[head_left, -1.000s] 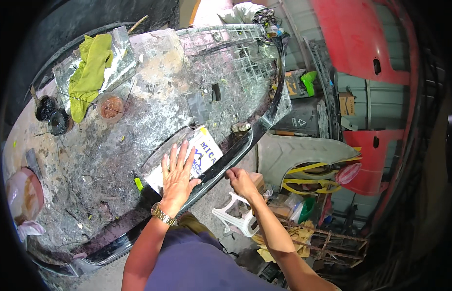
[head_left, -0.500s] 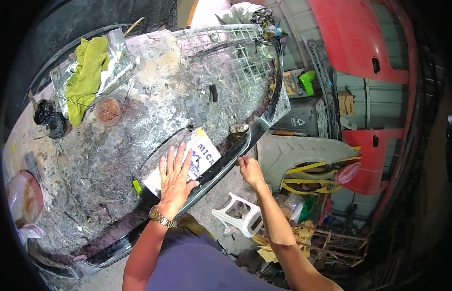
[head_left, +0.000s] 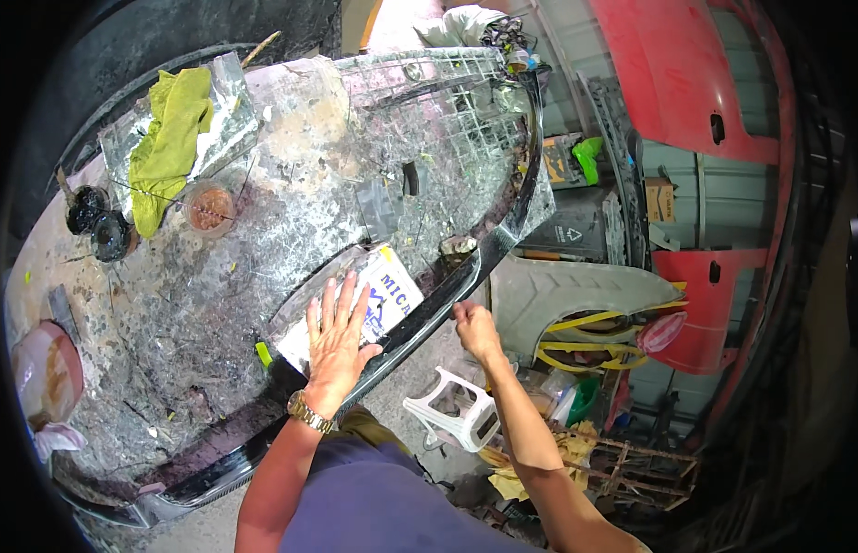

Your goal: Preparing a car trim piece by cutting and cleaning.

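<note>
My left hand (head_left: 337, 346) lies flat with fingers spread on a white printed sheet or panel (head_left: 392, 293), pressing it near the table's front edge. A metal watch (head_left: 308, 412) is on that wrist. A long glossy black car-body strip (head_left: 420, 323) runs along the edge, just right of the sheet. Just outside this strip, my right hand (head_left: 475, 330) is closed with its fingers curled in. Whatever it may hold is hidden, and I cannot tell whether it touches the strip.
On the stained worktable (head_left: 235, 304) lie a yellow-green cloth (head_left: 171, 138), a clear tub of brownish material (head_left: 209, 208) and dark cups (head_left: 109, 237). Rightward stand a white plastic stool (head_left: 452, 410), a grey fender (head_left: 563, 290) and red car doors (head_left: 678, 74).
The view has shifted slightly. My right hand sits a little farther from the black strip, still closed. My left hand stays spread on the white sheet.
</note>
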The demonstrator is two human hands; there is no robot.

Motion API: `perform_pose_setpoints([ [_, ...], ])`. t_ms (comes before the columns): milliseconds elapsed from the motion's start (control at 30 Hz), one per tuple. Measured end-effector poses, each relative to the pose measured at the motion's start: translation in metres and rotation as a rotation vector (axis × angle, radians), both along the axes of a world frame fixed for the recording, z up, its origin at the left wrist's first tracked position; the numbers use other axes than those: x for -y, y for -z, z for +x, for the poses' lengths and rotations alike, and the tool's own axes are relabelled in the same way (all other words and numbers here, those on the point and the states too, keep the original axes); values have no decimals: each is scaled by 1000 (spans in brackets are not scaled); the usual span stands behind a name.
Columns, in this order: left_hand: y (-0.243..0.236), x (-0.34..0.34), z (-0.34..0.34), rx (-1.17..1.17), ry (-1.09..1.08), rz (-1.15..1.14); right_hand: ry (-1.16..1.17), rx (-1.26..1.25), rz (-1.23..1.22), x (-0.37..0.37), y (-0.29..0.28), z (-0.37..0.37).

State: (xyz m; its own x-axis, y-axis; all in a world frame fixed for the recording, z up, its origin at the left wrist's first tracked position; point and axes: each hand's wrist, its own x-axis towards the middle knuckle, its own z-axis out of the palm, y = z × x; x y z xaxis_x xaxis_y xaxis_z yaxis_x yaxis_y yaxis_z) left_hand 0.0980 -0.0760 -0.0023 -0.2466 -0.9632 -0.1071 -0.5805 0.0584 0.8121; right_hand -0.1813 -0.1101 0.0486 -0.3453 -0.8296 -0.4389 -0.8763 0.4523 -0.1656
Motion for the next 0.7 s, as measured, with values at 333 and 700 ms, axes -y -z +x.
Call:
perform_pose_setpoints([
  [333,-1,1,-1,1,-1,5,-59,19,-57,-8,5,-9],
  [700,-2,1,2,31,22,30,-94,-24,-19,-10,-11,24],
])
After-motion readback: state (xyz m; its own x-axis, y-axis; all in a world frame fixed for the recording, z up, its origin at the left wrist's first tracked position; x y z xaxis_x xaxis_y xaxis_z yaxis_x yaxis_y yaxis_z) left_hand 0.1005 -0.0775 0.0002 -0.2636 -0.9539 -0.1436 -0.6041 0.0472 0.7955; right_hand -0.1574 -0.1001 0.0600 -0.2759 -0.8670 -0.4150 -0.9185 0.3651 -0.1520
